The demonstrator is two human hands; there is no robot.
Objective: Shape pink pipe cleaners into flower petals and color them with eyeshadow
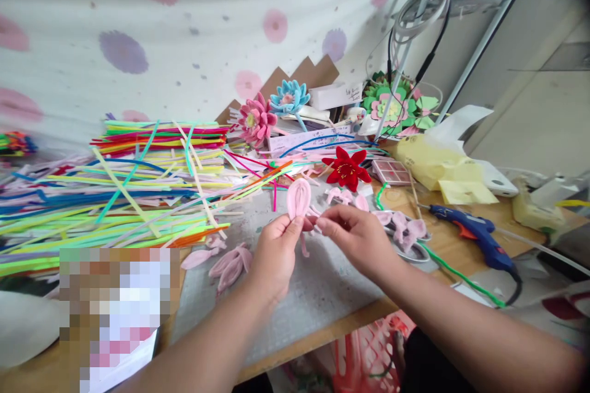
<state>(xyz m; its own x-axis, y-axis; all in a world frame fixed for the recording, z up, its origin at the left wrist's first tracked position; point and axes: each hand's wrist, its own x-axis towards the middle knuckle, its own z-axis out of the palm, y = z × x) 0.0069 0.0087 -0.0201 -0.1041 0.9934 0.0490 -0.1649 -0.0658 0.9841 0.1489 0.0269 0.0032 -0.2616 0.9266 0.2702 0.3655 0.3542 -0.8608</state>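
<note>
My left hand (282,249) pinches the base of a pale pink pipe-cleaner petal (298,198), a coiled oval loop held upright above the grey cutting mat (276,331). A short pink tail hangs below those fingers. Close beside it on the right, my right hand (353,236) is closed in a pinch at the petal's base; what lies between its fingertips is too small to make out. More pink petals (230,267) lie on the mat to the left. Other pink pipe-cleaner pieces (408,230) rest beyond my right hand, near a pair of scissors (412,252) partly covered.
Bundles of coloured pipe cleaners (115,190) cover the table's left. A red flower (348,169), a pink flower (257,120) and a blue flower (289,97) stand behind. At right lie a blue glue gun (474,233) and a yellow packet (421,159). A blurred-out patch (124,307) is lower left.
</note>
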